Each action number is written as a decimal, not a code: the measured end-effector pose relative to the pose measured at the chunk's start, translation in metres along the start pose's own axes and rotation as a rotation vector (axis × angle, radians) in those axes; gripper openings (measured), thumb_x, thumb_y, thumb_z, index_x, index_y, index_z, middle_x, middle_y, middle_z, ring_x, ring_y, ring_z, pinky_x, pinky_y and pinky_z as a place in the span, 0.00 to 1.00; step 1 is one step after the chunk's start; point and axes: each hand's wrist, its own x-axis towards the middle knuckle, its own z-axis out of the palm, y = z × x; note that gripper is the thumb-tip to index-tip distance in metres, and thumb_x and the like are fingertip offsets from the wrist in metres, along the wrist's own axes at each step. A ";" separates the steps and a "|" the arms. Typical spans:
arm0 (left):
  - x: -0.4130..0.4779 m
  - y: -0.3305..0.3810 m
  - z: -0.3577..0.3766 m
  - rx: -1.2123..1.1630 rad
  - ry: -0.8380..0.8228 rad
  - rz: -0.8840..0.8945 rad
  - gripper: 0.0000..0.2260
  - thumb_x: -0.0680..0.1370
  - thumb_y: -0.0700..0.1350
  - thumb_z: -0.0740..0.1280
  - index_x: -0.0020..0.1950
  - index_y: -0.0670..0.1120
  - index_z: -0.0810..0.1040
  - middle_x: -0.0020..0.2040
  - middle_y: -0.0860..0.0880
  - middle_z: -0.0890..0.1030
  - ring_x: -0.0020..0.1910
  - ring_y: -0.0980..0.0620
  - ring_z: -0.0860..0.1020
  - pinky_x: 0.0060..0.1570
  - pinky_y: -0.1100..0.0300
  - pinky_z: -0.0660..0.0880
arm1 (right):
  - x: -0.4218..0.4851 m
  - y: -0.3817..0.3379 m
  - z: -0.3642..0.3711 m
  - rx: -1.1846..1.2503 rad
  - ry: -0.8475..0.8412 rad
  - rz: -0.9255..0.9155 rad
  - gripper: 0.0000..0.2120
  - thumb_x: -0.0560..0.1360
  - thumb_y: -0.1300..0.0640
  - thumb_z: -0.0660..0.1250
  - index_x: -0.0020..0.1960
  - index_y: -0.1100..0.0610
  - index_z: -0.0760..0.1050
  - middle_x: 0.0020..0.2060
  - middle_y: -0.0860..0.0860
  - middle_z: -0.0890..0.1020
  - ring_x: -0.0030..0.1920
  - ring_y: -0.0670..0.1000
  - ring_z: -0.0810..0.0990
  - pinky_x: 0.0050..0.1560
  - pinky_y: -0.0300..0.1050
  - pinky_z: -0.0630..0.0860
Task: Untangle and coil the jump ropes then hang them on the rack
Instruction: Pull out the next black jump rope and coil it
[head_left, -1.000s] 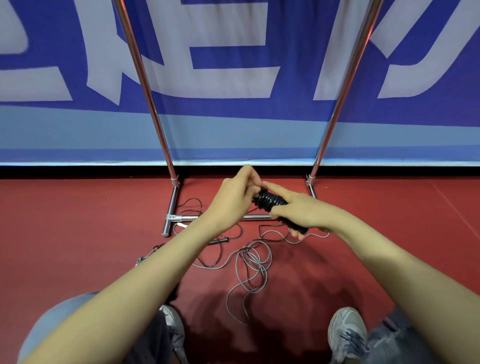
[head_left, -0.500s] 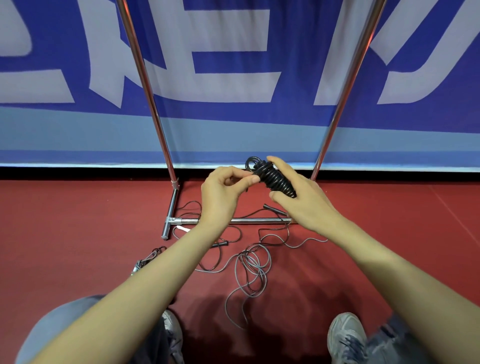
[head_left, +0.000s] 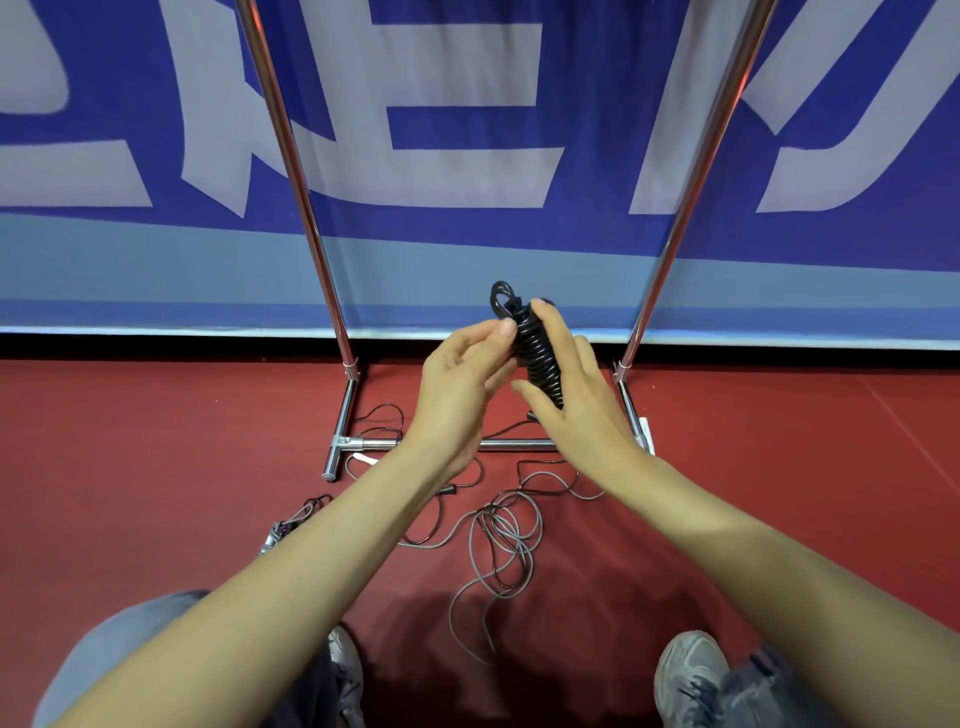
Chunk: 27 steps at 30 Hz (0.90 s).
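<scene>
Jump ropes sprawl loose and grey at the foot of the rack, whose top is out of view; they look light, floppy and likely to snag. Your right hand wraps the springy black bundle mid-length, held up at centre. Your left hand touches its top; you can't tell if it pinches.

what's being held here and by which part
The right hand grips the coiled black jump rope around its lower half. The left fingers touch its upper turns; a pinch is unclear.
</scene>
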 end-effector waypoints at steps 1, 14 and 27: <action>0.001 0.001 0.002 -0.053 0.003 -0.015 0.10 0.78 0.40 0.67 0.57 0.39 0.74 0.54 0.41 0.82 0.53 0.49 0.82 0.62 0.55 0.75 | 0.001 0.000 0.002 0.021 0.006 -0.007 0.37 0.77 0.54 0.67 0.72 0.29 0.48 0.53 0.52 0.70 0.45 0.57 0.78 0.49 0.57 0.76; 0.011 0.003 -0.007 0.070 0.040 0.147 0.26 0.77 0.34 0.67 0.71 0.49 0.62 0.51 0.47 0.82 0.48 0.50 0.82 0.53 0.53 0.78 | 0.004 0.000 0.005 0.279 -0.188 0.015 0.36 0.78 0.57 0.66 0.74 0.33 0.50 0.63 0.44 0.75 0.55 0.39 0.79 0.59 0.36 0.73; 0.013 0.007 -0.016 0.088 -0.100 -0.061 0.18 0.78 0.36 0.66 0.66 0.48 0.68 0.51 0.41 0.83 0.48 0.45 0.80 0.53 0.40 0.76 | 0.034 0.014 -0.032 0.252 0.020 0.271 0.06 0.75 0.54 0.70 0.41 0.47 0.75 0.50 0.51 0.81 0.50 0.48 0.79 0.57 0.45 0.73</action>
